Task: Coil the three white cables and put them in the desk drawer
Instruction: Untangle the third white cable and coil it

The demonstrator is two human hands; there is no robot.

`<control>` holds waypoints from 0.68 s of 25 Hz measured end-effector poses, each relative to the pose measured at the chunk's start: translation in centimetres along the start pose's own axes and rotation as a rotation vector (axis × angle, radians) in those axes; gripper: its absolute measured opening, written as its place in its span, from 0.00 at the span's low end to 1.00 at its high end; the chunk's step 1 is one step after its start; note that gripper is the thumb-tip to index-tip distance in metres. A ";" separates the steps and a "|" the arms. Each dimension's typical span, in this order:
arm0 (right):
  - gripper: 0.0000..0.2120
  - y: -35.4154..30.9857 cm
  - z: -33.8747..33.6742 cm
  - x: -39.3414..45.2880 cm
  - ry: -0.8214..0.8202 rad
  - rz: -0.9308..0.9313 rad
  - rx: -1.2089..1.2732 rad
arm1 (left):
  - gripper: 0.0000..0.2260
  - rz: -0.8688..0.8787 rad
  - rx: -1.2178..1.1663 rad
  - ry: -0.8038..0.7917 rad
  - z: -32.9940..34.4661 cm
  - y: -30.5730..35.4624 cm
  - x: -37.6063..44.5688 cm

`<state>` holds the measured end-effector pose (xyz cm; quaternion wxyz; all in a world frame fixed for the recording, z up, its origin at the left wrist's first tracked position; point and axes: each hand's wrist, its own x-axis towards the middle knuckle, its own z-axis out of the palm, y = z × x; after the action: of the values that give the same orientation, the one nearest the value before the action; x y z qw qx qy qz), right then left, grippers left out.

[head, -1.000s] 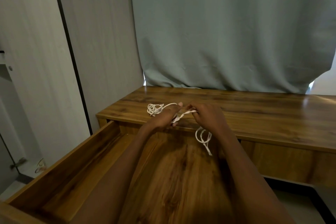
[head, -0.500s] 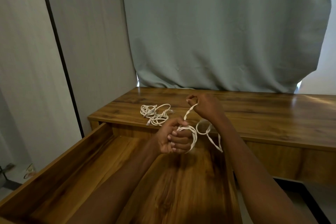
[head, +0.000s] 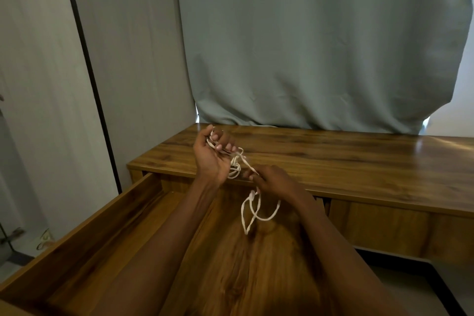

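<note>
Curtain (head: 320, 41), one grey-green sheet, hangs at twelve o'clock behind one wooden table (head: 333, 161). One drawer (head: 84, 236) stands pulled open toward six o'clock, both forearms stretched above its floor. Two bare hands work over the table's front edge. Left hand (head: 211, 155), palm up at eleven o'clock, has its fingers (head: 225, 143) curled round turns of one white cable (head: 250, 213). Right hand (head: 272, 179), at one o'clock from the drawer's middle, pinches that cable, whose loose loops dangle over the open drawer. More white strands (head: 235, 167) bunch between the hands; their count cannot be told.
</note>
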<state>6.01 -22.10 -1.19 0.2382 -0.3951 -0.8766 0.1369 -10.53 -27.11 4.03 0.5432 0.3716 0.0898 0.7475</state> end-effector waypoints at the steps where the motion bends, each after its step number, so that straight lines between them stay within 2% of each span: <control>1: 0.10 -0.2 0.4 0.0 -0.025 -0.016 0.055 | 0.18 0.042 0.008 0.037 -0.3 0.4 0.2; 5: 0.11 -1.0 0.7 0.3 -0.110 -0.022 0.244 | 0.17 0.119 0.150 0.126 -0.8 0.8 0.6; 8: 0.07 -0.8 0.3 0.2 -0.143 -0.042 -0.049 | 0.18 0.169 0.499 0.173 -1.6 0.0 1.2; 10: 0.09 -1.6 -0.2 -0.5 -0.139 -0.084 -0.322 | 0.18 0.177 0.766 0.166 -2.1 -0.6 1.1; 12: 0.13 -1.6 -0.2 -0.3 -0.128 -0.062 -0.413 | 0.19 0.249 1.042 0.104 -2.5 -1.1 0.5; 14: 0.14 -1.9 -0.7 -0.9 -0.120 -0.030 -0.284 | 0.21 0.294 1.315 -0.018 -3.1 -1.4 0.0; 17: 0.11 -3.4 -2.6 -3.0 -0.049 -0.129 0.274 | 0.23 0.188 1.665 -0.241 -4.6 -1.8 -0.3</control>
<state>7.00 -26.45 1.49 0.2767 -0.2982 -0.8788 0.2496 -12.18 -25.44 -0.31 0.0337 0.7335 0.5215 0.4346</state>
